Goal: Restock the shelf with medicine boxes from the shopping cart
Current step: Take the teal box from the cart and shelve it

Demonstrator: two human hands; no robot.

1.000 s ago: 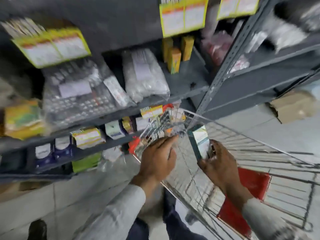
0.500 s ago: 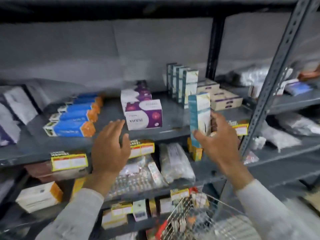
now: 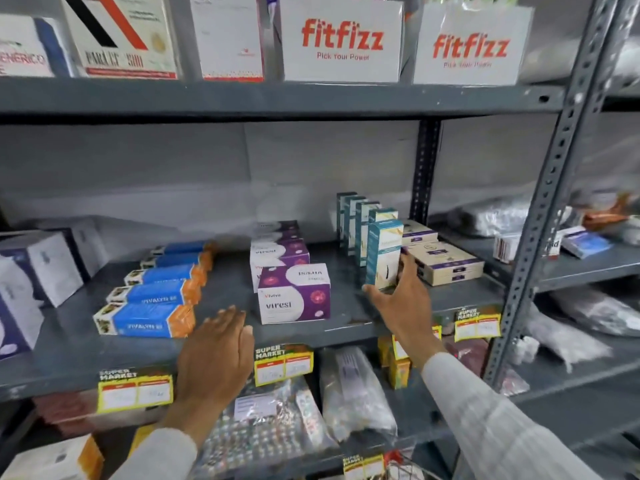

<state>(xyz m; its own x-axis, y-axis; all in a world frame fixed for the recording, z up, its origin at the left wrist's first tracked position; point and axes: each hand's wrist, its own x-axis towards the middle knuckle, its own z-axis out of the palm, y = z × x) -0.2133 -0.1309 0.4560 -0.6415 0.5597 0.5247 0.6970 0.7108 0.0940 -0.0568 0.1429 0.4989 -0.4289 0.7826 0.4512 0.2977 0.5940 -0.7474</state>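
Note:
My right hand (image 3: 401,299) grips a tall teal and white medicine box (image 3: 382,252) from below and behind, holding it upright on the grey middle shelf (image 3: 228,285) at the front of a row of matching teal boxes (image 3: 356,223). My left hand (image 3: 216,351) hovers flat with fingers apart over the shelf's front edge, holding nothing, just left of the purple Viresi boxes (image 3: 294,294). Only a sliver of the shopping cart (image 3: 398,462) shows at the bottom edge.
Blue and orange boxes (image 3: 152,299) lie in a row at the left. Flat cream boxes (image 3: 443,263) are stacked right of the teal row. Fitfizz cartons (image 3: 341,39) stand on the shelf above. A perforated upright post (image 3: 554,188) rises at the right. Plastic bags (image 3: 353,393) fill the shelf below.
The view has lifted from the cart to the shelf. My right hand carried the teal box up and forward onto the middle shelf. My left hand left the cart and moved up to the shelf edge.

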